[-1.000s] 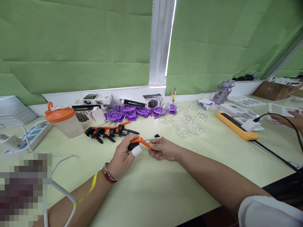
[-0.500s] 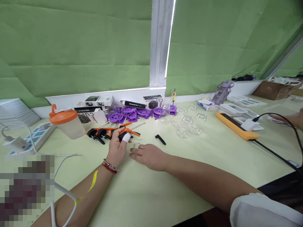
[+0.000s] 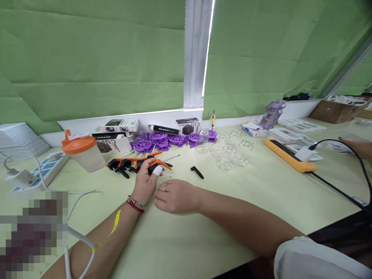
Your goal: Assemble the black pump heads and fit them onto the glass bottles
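Observation:
My left hand (image 3: 147,180), with a white wrap on its thumb, is closed around an orange-and-black lever-like part (image 3: 165,164). Just right of it, my right hand (image 3: 177,197) is low over the table with its fingers curled in; whatever they may hold is hidden. A tiny metal piece (image 3: 171,177) lies beyond my right knuckles. Further right rests a small black L-shaped piece (image 3: 197,172). Left of my left hand lie similar parts with black ends (image 3: 117,168). A screwdriver shaft (image 3: 171,158) points out behind the held part.
Purple wheel-shaped parts (image 3: 142,145) and boxes (image 3: 114,142) line the wall. Clear glass-like cups (image 3: 229,149) stand right of centre. An orange-lidded cup (image 3: 80,145) is at left, an orange power strip (image 3: 287,157) at right. Another person's hand (image 3: 359,148) shows at the far right edge.
My right hand has drawn left and slightly nearer me, its fingers curling in. A thin metal piece by its fingertips is now out of sight. My left hand keeps its hold.

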{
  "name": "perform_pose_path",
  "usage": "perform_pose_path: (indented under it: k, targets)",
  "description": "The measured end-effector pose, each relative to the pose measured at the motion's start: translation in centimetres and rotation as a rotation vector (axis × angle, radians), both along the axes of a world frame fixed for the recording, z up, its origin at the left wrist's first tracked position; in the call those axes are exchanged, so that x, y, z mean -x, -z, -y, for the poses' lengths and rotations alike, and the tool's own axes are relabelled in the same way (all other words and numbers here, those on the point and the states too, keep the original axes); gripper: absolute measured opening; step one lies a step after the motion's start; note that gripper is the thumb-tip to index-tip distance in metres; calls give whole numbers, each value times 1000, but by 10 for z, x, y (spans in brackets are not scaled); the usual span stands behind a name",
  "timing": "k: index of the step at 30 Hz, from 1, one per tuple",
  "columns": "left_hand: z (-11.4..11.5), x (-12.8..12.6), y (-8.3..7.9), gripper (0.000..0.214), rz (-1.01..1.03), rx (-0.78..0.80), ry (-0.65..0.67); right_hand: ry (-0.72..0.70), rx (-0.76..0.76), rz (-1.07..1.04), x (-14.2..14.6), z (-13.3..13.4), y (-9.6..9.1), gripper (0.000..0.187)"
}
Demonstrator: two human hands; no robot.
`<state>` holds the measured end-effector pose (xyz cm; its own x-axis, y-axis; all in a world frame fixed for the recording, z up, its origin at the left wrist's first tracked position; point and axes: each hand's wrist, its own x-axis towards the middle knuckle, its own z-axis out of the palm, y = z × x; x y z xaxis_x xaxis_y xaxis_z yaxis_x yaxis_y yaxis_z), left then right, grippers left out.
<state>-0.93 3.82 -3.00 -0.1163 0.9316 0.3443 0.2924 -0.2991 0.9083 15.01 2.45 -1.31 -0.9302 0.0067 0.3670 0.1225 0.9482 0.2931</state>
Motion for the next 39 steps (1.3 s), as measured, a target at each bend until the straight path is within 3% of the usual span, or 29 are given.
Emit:
perform_pose_path:
  k: [2, 5, 8, 12, 15, 24, 29, 34, 39]
  targets:
    - [0, 0, 0, 41, -7, -16, 16, 28, 180, -189, -9, 2, -12, 27]
    - [3, -4, 1, 38, -55, -78, 63, 147, 543, -632, -21, -1, -30, 22]
    - [9, -11, 3, 38, -101, -101, 167, 240, 876, -1001, -26, -9, -37, 15]
    - [17, -19, 2, 40, -139, -86, 289, 187, 1229, -1117, -23, -19, -33, 12]
    - [21, -22, 0, 40, -130, -95, 335, 183, 1337, -1099, -20, -21, -28, 14]
    - [20, -24, 3, 55, -27, -17, 457, 334, 1260, -957, -20, -21, -26, 12]
    - [18, -23, 4, 47, -6, -29, 443, 342, 1160, -824, -19, -19, -24, 15]
    - [15, -22, 5, 50, 62, 2, 490, 308, 965, -686, -19, -21, -20, 26]
    - [14, -21, 4, 49, 93, -4, 489, 262, 767, -581, -18, -24, -13, 24]
